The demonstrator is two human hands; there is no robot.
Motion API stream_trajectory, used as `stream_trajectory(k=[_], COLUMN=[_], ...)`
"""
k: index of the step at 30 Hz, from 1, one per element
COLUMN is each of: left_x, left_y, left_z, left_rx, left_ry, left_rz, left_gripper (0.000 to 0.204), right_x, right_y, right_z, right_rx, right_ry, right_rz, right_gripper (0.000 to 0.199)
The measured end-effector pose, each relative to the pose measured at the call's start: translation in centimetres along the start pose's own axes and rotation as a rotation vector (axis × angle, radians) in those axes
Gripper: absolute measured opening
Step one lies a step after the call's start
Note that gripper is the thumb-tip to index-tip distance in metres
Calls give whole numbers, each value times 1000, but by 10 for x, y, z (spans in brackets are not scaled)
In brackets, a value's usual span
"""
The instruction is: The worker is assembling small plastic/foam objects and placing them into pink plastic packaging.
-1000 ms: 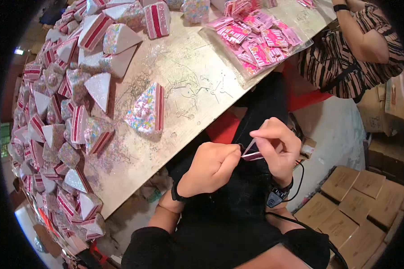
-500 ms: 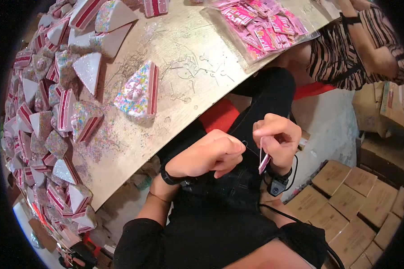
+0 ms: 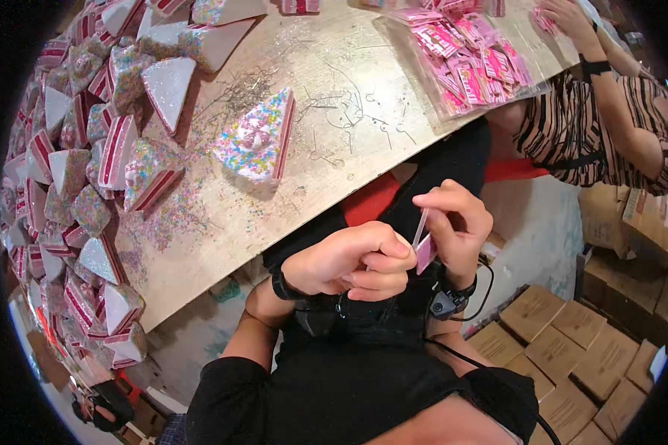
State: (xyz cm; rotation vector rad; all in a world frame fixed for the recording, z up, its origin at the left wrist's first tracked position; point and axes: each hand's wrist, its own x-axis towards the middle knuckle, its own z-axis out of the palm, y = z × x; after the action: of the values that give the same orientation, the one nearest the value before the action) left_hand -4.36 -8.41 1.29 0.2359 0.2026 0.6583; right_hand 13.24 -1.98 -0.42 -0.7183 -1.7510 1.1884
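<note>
- A pink tag (image 3: 424, 254) is hanging over the lap, clear of the table (image 3: 182, 278); the left hand (image 3: 352, 263) is lying at its 9 o'clock, the right hand (image 3: 460, 230) at its 2 o'clock.
- The step in hand seems to be manipulating this tag and a pale strip (image 3: 421, 227) above it; the right thumb and fingers are clamping both, apparently near their edges.
- The left fingers are curling together, tips just beside the tag; whether they are gripping anything, I cannot tell.
- The next move is probably calling for a steady right pinch and fine left fingertip work, the tag being small and thin.
- The right fingers are hiding part of the tag; whether tag and strip are joining is hard to make out.
- From the tag, a cake-shaped slice (image 3: 256, 137) is resting at 10 o'clock, wire pieces (image 3: 341, 111) at 11; these wires are looking too thin to count.
- A co-worker's hand (image 3: 566, 18), between 1 and 2 o'clock, is being cut off by the upper edge.
</note>
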Motion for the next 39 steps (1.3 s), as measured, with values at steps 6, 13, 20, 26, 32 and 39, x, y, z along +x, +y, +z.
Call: stream_trajectory(k=[6,13,20,26,32,39], left_x=[6,6,15,20,19,17], left_y=[-3,5,5,1,2,-4], left_z=[-5,5,-2,-4,8,10], left_rx=[-195,8,-58,-277,57,1134], left_ry=[-101,-9,-7,-156,116,480], left_rz=[-63,88,77,39,111,625], left_gripper=[43,45,44,44,46,20], right_x=[6,8,-2,0,1,0], right_y=[16,29,18,24,17,1], right_z=[0,8,2,-1,-1,-7], right_rx=[375,576,490,584,407,233], right_ry=[-153,-200,-104,-70,51,75], right_rz=[-127,-127,-16,-185,-89,-52], right_gripper=[29,16,17,16,13,14])
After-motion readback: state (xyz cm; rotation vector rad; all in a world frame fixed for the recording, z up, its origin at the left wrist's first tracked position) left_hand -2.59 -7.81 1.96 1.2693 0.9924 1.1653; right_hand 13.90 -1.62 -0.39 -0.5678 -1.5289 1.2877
